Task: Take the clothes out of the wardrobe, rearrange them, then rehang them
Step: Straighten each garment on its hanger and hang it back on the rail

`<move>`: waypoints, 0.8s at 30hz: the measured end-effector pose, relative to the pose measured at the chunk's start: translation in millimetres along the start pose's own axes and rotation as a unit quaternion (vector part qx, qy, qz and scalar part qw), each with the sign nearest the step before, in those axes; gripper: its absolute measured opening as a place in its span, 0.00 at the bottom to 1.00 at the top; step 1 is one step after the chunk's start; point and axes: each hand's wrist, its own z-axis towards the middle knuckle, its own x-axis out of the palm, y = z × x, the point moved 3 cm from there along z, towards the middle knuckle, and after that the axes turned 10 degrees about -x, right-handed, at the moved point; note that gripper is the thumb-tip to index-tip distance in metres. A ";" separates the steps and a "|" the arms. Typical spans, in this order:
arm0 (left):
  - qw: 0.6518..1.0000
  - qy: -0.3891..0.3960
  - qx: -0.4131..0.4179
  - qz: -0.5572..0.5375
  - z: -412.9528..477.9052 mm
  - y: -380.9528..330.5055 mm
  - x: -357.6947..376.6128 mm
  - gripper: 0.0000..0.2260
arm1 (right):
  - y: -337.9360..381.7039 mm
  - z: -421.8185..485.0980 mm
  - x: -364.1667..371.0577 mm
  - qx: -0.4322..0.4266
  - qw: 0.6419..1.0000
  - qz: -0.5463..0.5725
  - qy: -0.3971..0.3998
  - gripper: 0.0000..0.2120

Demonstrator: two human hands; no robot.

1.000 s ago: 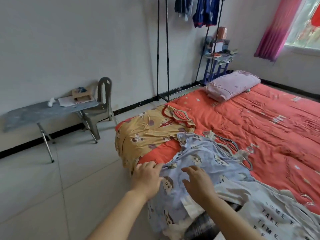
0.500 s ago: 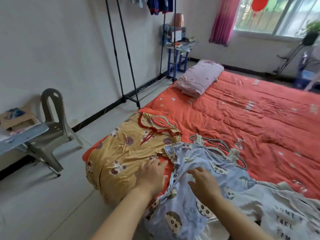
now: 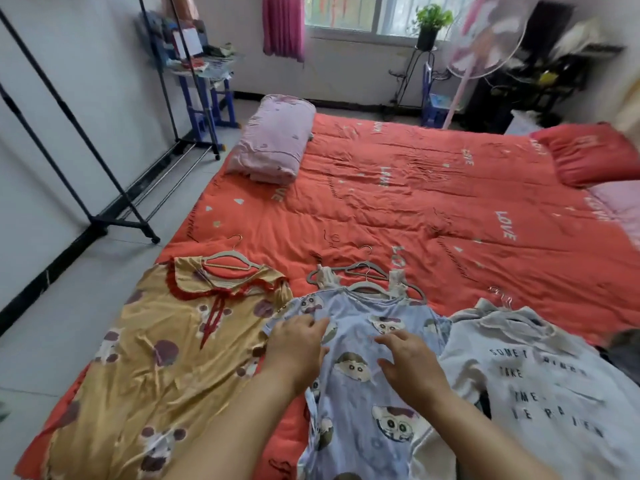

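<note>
Fingers [image 3: 313, 323] of our left hand [image 3: 298, 351] lie loosely bent and slightly apart on the blue cartoon-print dress [image 3: 360, 403], at the sleeve nearest the yellow dress [image 3: 156, 358]. Our right hand [image 3: 412, 367] rests on the blue dress's chest, fingers spread and relaxed, gripping nothing. The blue cartoon-print dress lies flat on the orange quilt [image 3: 415, 209] at the near edge of the bed, a grey hanger [image 3: 363, 285] in its neck. It sits between the yellow dress and a white lettered shirt [image 3: 540, 386], touching both. A black clothes rack [image 3: 114, 188] stands on the floor beside the bed.
</note>
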 end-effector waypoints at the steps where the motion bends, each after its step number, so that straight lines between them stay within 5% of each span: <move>1: 1.000 0.005 0.007 0.001 12.0 -2.5 2.1 0.24 | -9.1 6.9 0.7 0.008 1.000 -0.001 -0.001 0.18; 14: 0.996 0.087 -0.009 0.011 193.9 -21.3 106.2 0.23 | -147.3 162.6 78.5 0.049 0.997 -0.001 0.060 0.17; 24: 0.999 0.028 -0.004 -0.025 335.2 -35.0 236.5 0.19 | -238.4 281.2 169.7 0.060 0.996 -0.066 0.008 0.20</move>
